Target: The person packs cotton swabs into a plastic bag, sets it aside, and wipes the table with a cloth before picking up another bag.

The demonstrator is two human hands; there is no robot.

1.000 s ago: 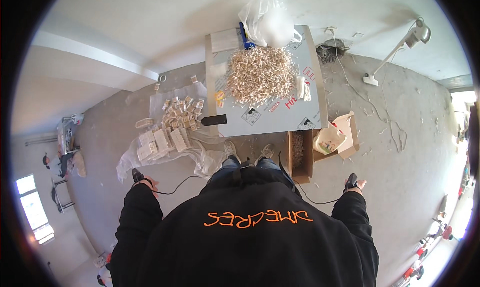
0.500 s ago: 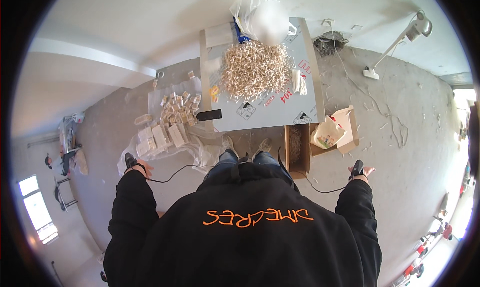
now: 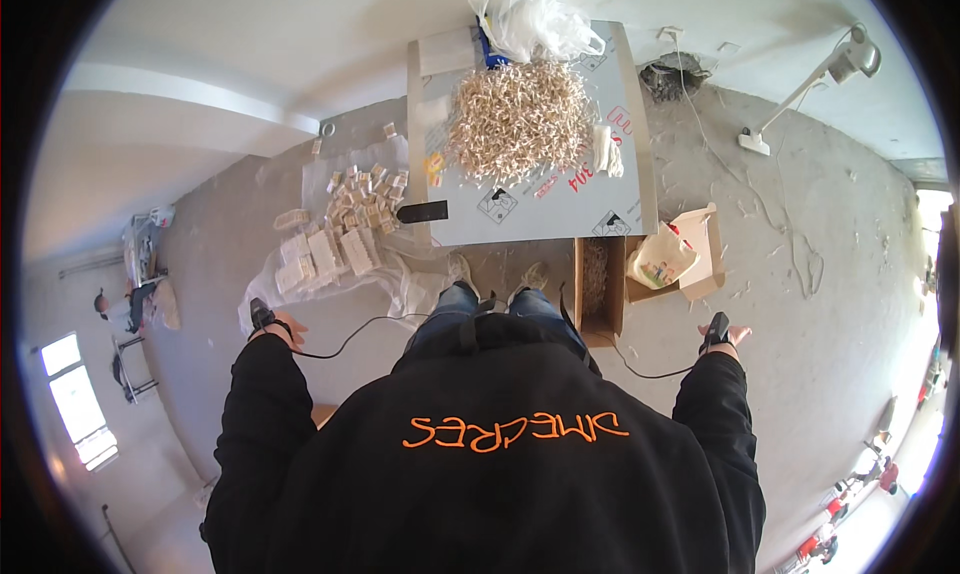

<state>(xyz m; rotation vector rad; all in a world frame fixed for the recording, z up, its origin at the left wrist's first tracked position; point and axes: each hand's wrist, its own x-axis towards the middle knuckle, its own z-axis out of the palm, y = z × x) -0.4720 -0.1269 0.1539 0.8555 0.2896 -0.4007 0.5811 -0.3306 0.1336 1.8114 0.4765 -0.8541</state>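
Observation:
Both arms hang out to the sides in black sleeves, and each wrist carries a black device with a cable running inward. My left hand (image 3: 291, 331) is open and empty, beside the clear plastic sheeting (image 3: 400, 284) on the floor. My right hand (image 3: 739, 335) is also open with nothing in it, over bare floor near an open cardboard box (image 3: 707, 246). In front of my feet stands a low table (image 3: 450, 229) with a metallic, printed top. It bears a heap of short thin sticks with white ends, like cotton swabs (image 3: 520, 124).
Small packs (image 3: 365, 196) and larger white bundles (image 3: 325, 251) lie on the floor at left. A long carton (image 3: 597, 329) stands right of my feet. A plastic bag (image 3: 540, 19) sits at the table's far edge. A cord (image 3: 735, 174) and stick vacuum (image 3: 815, 79) are farther right.
The head view has shifted slightly, so the table and floor items appear a little higher and to the right. Both hands stay at the sides, empty.

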